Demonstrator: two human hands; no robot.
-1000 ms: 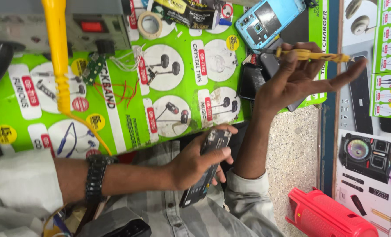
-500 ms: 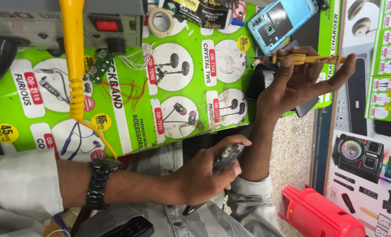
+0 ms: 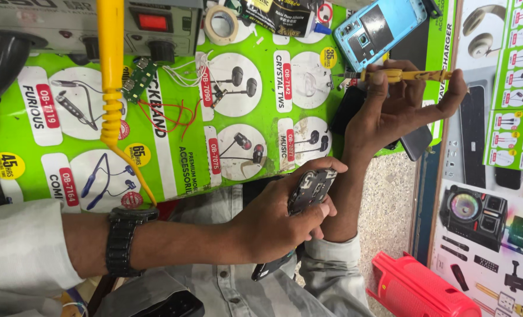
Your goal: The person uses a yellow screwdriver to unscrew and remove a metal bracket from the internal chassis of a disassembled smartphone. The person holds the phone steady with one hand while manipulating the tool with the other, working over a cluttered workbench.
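Opened phone [image 3: 309, 191] sits low centre, above the lap, clamped in the left hand [image 3: 273, 226], fingers curled round its edge, inner side up. Right hand [image 3: 390, 111] is raised over the green mat [image 3: 179, 123], pinching a yellow screwdriver [image 3: 399, 75] between thumb and fingertips. Judgement: keep the phone braced flat and bring the tip down square, light pressure. Blue back cover [image 3: 374, 30] lies apart at the mat's top. No tray or box visible; tape roll [image 3: 221, 24] and small circuit board [image 3: 138, 77] lie loose.

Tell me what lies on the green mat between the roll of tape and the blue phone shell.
In the head view, a dark glue tube with a blue nozzle lies between the tape roll and the blue phone shell, on the green mat.
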